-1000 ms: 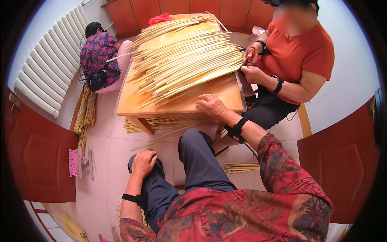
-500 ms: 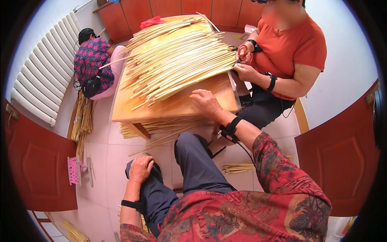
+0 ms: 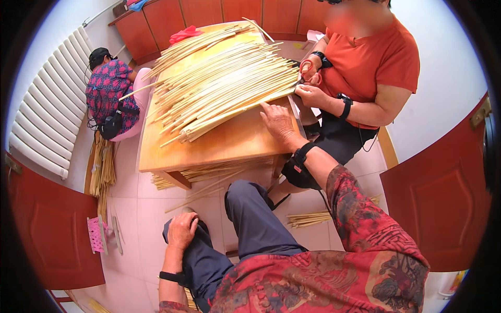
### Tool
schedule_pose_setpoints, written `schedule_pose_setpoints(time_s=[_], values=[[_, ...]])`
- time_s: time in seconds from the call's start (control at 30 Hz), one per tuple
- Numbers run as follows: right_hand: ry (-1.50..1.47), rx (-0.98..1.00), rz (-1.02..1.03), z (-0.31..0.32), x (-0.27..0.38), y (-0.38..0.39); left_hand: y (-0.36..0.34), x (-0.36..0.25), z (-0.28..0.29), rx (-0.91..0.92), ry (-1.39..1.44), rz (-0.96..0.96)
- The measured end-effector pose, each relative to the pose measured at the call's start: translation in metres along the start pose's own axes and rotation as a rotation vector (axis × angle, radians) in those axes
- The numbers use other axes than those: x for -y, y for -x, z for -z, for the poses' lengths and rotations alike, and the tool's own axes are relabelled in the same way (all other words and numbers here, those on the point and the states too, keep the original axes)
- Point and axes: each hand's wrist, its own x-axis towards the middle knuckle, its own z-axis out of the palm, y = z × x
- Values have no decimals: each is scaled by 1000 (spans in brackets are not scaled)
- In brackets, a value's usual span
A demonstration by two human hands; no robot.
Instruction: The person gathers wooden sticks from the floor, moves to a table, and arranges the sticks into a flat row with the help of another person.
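Note:
Long pale-yellow stalks, like straw or reed [image 3: 224,86], lie side by side across the wooden table [image 3: 209,152]. My right hand [image 3: 279,124] rests over the table's near right part, palm down. Its index finger points out and reaches the lower edge of the stalk layer; nothing is held in it. My left hand [image 3: 182,229] lies over my left knee, holding nothing, its thumb apart. Across the right corner, a person in an orange-red shirt holds red-handled scissors [image 3: 310,73] at the stalk ends and steadies them with the other hand [image 3: 311,96].
More stalks [image 3: 209,172] lie under the table, and a bundle [image 3: 309,219] is on the floor to my right. Another person [image 3: 110,96] crouches by the radiator [image 3: 49,107], beside standing bundles [image 3: 103,166]. Red doors [image 3: 438,182] flank me. A pink bag [image 3: 185,34] lies at the table's back.
My right hand has moved slightly forward, its index finger now stretched toward the stalk layer's edge. My view has shifted a little. My left hand stays on the knee.

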Motion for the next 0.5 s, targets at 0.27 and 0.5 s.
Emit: schedule_pose_setpoints(time_s=[0.27, 0.5], values=[[-13, -29, 144, -7, -5, -28, -4, -3, 3, -10, -46, 33], [-37, 205, 87, -24, -12, -20, -9, -4, 3, 16, -4, 31]])
